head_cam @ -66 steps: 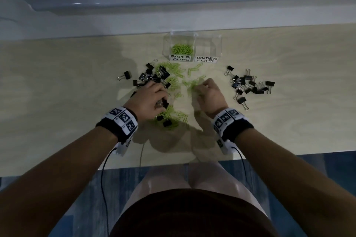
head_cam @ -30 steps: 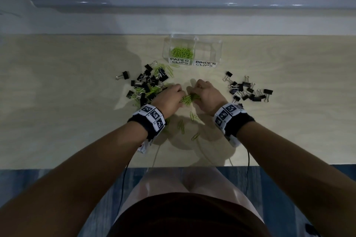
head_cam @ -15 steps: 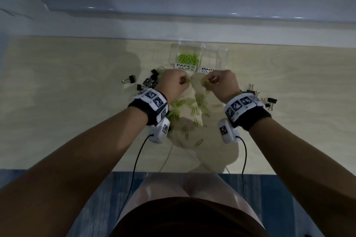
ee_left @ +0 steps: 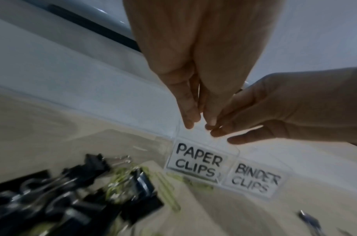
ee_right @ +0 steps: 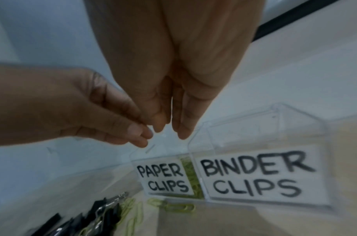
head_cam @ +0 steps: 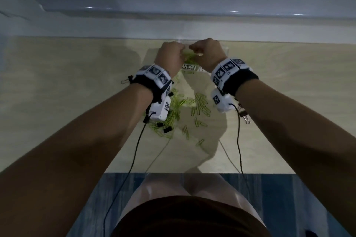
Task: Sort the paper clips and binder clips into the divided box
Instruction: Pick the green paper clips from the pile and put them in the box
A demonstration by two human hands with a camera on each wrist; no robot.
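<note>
Divided box [ee_right: 274, 121] — clear, 2 compartments labelled PAPER CLIPS and BINDER CLIPS. Left hand [head_cam: 169, 57] and right hand [head_cam: 207, 54] hover over its PAPER CLIPS side, fingertips bunched downward; whether clips remain pinched cannot be told. Risk — green paper clips [head_cam: 200, 106] released here may stray across the divider or onto the table near the black binder clips [ee_left: 58, 196].

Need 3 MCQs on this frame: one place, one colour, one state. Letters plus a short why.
1. Both hands hover over which part of the divided box?
A) PAPER CLIPS compartment B) BINDER CLIPS compartment C) beside the box
2. The loose paper clips on the table are:
A) silver B) green C) red
3. The BINDER CLIPS compartment is:
A) full B) half full C) empty

Answers: 1 A, the left hand and the right hand meet above that label in the head view; 2 B, they show yellow-green; 3 C, the right wrist view shows bare table through its clear walls.
</note>
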